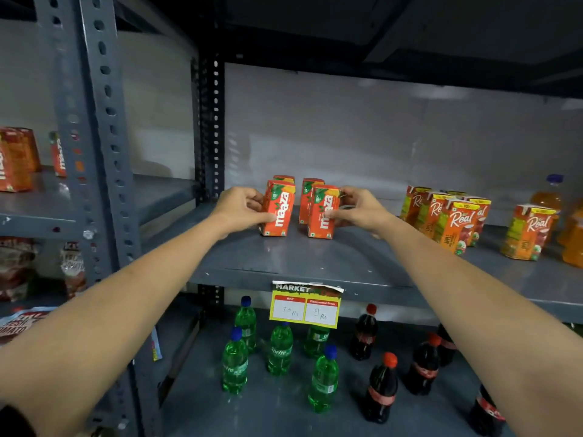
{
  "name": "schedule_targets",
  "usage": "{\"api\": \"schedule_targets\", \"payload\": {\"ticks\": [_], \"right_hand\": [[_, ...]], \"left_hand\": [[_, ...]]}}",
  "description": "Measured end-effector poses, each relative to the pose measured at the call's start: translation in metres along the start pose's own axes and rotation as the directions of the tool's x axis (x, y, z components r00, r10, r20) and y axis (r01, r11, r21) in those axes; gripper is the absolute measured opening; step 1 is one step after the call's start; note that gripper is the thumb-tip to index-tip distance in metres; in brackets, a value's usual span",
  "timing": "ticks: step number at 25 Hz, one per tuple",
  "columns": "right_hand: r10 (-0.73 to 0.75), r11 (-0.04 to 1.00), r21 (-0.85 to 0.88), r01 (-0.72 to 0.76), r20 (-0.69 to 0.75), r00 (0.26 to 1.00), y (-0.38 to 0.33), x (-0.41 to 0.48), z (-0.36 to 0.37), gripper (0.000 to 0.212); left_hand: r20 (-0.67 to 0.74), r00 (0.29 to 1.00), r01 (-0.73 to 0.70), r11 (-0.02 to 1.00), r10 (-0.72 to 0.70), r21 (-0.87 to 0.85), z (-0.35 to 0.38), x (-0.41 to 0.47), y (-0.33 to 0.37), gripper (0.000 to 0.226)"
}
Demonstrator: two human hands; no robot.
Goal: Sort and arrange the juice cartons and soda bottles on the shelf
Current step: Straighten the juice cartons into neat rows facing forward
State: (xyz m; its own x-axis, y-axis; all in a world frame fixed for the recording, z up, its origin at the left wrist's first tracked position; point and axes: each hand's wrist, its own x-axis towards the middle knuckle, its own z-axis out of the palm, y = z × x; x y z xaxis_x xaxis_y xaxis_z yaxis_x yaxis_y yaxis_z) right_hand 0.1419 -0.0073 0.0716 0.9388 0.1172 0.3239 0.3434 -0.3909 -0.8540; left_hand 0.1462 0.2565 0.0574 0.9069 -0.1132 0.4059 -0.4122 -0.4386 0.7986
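Observation:
Several red Maaza juice cartons stand in two short rows on the grey metal shelf [315, 263]. My left hand [239, 209] grips the front left Maaza carton [280, 212] from its left side. My right hand [356, 209] grips the front right Maaza carton [323, 216] from its right side. Two more Maaza cartons [307, 187] stand behind them. Orange Real apple juice cartons [454, 222] stand grouped to the right, one Real carton [530, 231] apart from the rest. On the lower shelf stand green Sprite bottles [280, 348] and dark cola bottles [383, 386].
A price tag [304, 305] hangs from the shelf's front edge. Orange drink bottles [549, 197] stand at the far right. A slotted upright post [107, 146] divides off the left rack, which holds more Maaza cartons [15, 159] and snack packets [19, 266].

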Motion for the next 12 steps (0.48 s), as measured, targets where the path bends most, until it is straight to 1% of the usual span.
{"api": "schedule_targets", "payload": {"ticks": [6,10,12], "right_hand": [[-0.005,1.0,0.003,0.005,-0.025,1.0,0.004,0.011,0.018,0.045],[-0.029,0.995,0.091,0.035,-0.063,0.998,0.015,0.011,0.022,0.045],[-0.015,0.983,0.185,0.023,-0.047,0.999,0.015,0.012,0.02,0.048]], "left_hand": [[0.118,0.993,0.0,0.994,0.012,-0.105,-0.004,0.017,-0.018,0.037],[0.155,0.987,-0.036,0.997,0.047,-0.073,-0.003,0.024,-0.021,0.042],[0.144,0.987,-0.046,0.987,0.068,-0.154,-0.001,0.026,-0.017,0.049]]}}
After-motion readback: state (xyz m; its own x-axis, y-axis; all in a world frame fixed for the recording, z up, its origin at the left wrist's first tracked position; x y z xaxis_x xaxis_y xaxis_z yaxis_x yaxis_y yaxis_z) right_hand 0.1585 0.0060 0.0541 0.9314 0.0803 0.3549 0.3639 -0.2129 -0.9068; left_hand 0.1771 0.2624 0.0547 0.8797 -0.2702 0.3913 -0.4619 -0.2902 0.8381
